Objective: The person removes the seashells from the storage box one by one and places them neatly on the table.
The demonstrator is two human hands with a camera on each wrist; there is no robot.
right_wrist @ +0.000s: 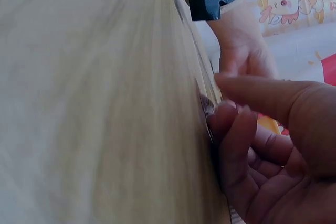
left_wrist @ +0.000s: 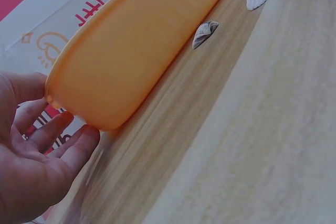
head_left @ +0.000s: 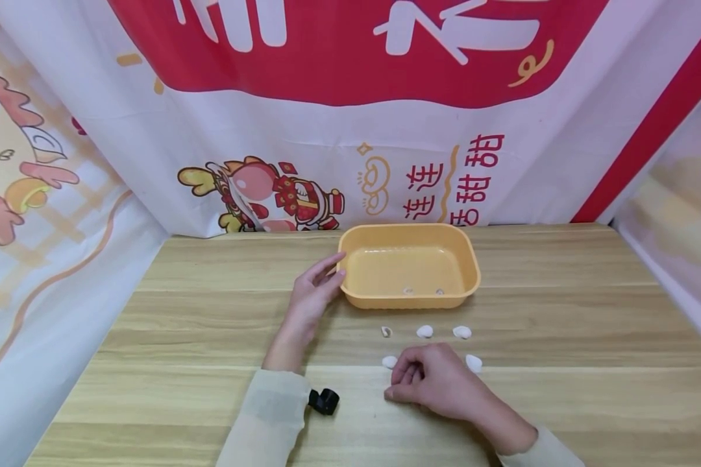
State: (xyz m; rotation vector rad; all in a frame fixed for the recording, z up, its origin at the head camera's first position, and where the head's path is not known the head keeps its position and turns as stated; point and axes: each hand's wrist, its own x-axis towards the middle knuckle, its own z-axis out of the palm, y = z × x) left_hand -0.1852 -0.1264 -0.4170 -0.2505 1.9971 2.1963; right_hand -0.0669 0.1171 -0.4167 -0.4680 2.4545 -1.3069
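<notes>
A yellow-orange plastic basin [head_left: 409,303] stands near the back of the table. My left hand [head_left: 311,292] grips its left end, fingertips at the rim and outer wall in the left wrist view. My right hand [head_left: 438,381] is low over the table in front of the basin. Its fingers are loosely bent, thumb apart from the index finger, with nothing seen between them. A white seashell [head_left: 389,361] lies just beyond its fingertips, and another seashell [head_left: 474,363] lies behind its knuckles. Table under the palm is hidden.
Between basin and right hand, three seashells form a row: a small hollow-side-up one [head_left: 387,331], a middle one [head_left: 424,331] and a right one [head_left: 462,332]. Two small pale things show inside the basin. A black wrist camera [head_left: 324,401] sits on the left sleeve. A printed curtain [head_left: 321,123] hangs behind the table.
</notes>
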